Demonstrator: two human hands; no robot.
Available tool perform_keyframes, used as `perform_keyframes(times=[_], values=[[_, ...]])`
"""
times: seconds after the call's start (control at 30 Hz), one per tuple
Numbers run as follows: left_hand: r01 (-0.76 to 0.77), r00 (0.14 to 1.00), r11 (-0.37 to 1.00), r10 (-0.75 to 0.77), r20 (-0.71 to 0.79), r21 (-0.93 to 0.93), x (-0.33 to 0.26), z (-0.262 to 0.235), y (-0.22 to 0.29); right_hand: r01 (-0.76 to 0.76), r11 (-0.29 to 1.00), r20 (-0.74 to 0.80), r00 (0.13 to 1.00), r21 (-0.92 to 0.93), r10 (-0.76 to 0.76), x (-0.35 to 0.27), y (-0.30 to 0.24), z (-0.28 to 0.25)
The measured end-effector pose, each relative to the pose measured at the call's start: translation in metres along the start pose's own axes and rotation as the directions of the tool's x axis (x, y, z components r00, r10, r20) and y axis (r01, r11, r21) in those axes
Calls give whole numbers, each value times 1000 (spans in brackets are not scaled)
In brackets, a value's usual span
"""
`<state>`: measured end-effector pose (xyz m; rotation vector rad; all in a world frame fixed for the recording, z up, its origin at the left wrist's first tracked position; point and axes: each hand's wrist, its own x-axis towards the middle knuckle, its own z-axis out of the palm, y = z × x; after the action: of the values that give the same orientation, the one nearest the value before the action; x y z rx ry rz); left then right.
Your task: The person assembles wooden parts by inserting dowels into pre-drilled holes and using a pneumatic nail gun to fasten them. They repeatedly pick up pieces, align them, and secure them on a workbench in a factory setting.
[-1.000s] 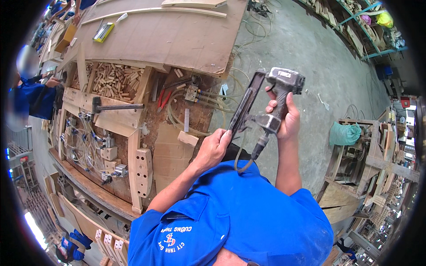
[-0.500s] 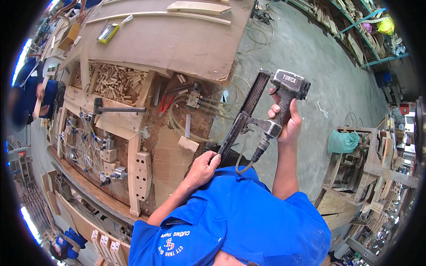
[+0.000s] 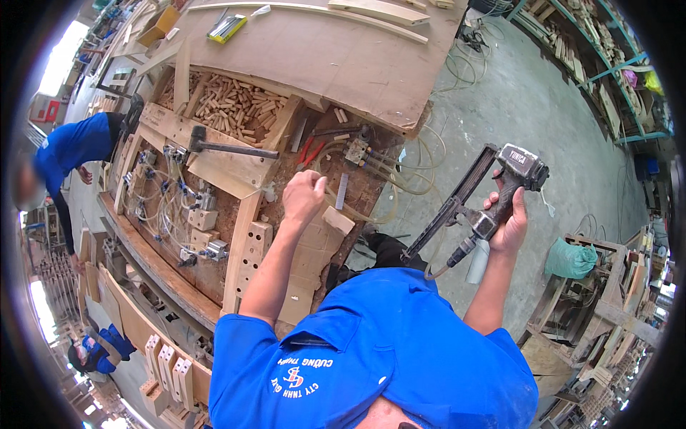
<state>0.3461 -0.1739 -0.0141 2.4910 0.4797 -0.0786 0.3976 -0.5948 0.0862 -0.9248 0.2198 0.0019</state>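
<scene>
Right hand (image 3: 509, 227) has the nail gun (image 3: 525, 166), clamped on the grip. Fingers wrap in from the left of the grip, thumb up the right side, so the grip sits between them. Gun head is above the fingers, magazine (image 3: 449, 209) left of them, slanting down-left toward the lap. Hose fitting (image 3: 462, 252) at the low end, just left of the wrist; air hose (image 3: 430, 274) loops by the shirt. Gun is off the bench (image 3: 368, 196), over floor to its right.

Left hand (image 3: 303, 196) is up over the bench, well apart from the gun. Fingers bent and bunched; can't tell if the tips meet or pinch anything. Nearest stuff: red-handled pliers (image 3: 308, 152) just past the knuckles, gray strip (image 3: 341, 191) and wood block (image 3: 338, 220) off to its right, cardboard (image 3: 304, 261) below. Contact with the pliers: can't tell. Mallet (image 3: 236, 149) lies further left, dowels (image 3: 239, 106) in the box behind it.
</scene>
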Motion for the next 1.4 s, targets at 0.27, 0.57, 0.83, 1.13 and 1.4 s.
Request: perform_keyframes(times=[0.27,0.57,0.83,1.13,1.4], values=[[-89,986,920,27,163,382,9,48,27,-11,1000,-88,996,-20,9,-6,7,-11],[85,985,996,-81,149,-19,19,36,9,-25,1000,-88,996,15,26,-1,6,2],[-25,957,755,207,203,-655,18,3,162,-73,997,110,991,17,71,2,12,53],[-138,982,859,182,42,-493,33,0,186,-155,988,293,945,12,145,11,25,89],[-141,988,850,156,-15,-507,24,7,189,-187,981,262,950,47,169,11,27,104]])
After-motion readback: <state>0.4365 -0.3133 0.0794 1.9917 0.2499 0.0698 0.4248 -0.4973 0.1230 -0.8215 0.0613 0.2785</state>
